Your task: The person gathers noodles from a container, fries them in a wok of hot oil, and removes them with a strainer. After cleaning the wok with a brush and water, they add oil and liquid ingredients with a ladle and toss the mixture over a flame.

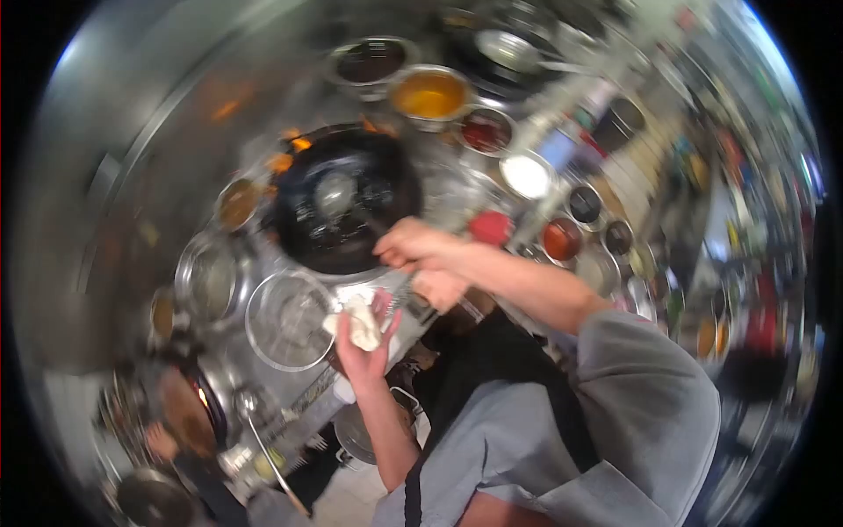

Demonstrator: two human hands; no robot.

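My right hand (410, 243) is closed at the rim of a black wok (303, 228), around the handle of a ladle. The ladle's round bowl (335, 193) lies inside the wok, its outline smeared by motion. Lower down, my left hand (358, 356) holds a bunched white cloth (362, 323), fingers curled up around it. Beside that hand stands a round, clear-looking bowl or strainer (256, 334). Orange flames (281, 163) show along the wok's far left edge.
Pots of orange liquid (430, 93) and dark red sauce (486, 131) stand beyond the wok. A metal bowl (186, 277) is at left. At lower left, another person's hand (162, 442) is near a pan (189, 408); a long-handled ladle (272, 457) lies close by. Several seasoning containers (560, 238) line the right.
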